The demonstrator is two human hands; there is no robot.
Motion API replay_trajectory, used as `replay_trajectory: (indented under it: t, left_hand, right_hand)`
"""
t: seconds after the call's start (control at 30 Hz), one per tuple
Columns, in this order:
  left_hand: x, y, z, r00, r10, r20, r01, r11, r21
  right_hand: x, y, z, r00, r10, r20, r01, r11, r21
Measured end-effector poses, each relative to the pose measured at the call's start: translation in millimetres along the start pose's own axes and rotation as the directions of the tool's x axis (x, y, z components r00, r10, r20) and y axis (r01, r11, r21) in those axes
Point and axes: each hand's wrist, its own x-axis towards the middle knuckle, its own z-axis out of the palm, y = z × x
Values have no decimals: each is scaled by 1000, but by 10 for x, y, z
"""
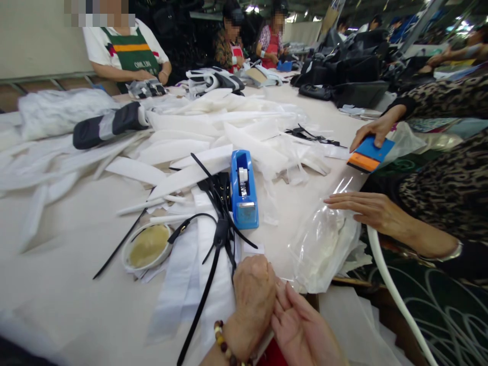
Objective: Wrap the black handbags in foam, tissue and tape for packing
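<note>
At the near edge of the table, my left hand (254, 297), with a beaded bracelet at the wrist, is curled with its knuckles up. Its fingertips are hidden, so what they grip cannot be made out. Against it rests my right hand (299, 328), palm up and fingers stretched out, holding nothing visible. Black straps (220, 231) with buckles lie just beyond my left hand, over white strips (183, 274). Behind them stands a blue tape dispenser (245, 203). A shallow round dish (148, 246) with a yellowish inside sits to the left.
On the right, a co-worker's hand holds a blue and orange tool (370, 154); their other hand lies over a clear plastic bag (324, 244). White foam-like strips (213, 132) cover the table's middle. A black padded piece (109, 124) lies left. Black goods (343, 66) are piled behind.
</note>
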Motion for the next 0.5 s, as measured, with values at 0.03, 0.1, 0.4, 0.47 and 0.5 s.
replay_trajectory:
  t: [0.03, 0.1, 0.4, 0.47, 0.5]
  left_hand:
    - [-21, -10, 27, 999, 28, -34, -28, 1000, -7]
    - [-59, -26, 72, 991, 94, -100, -95, 995, -10]
    - [-111, -47, 139, 936, 218, -275, -219, 975, 28]
    - [-84, -61, 149, 923, 193, -332, -202, 979, 8]
    - [-69, -68, 152, 915, 180, -360, -193, 981, -2]
  right_hand:
    - [-15, -2, -16, 1000, 6, 10, -6, 1000, -13]
    - [-40, -4, -53, 1000, 17, 25, -16, 998, -54]
    - [-79, -6, -341, 990, 29, 137, 2, 976, -216]
    - [-87, 17, -481, 985, 67, 161, -24, 967, -254]
    - [-98, 29, -554, 984, 81, 158, -35, 961, -276]
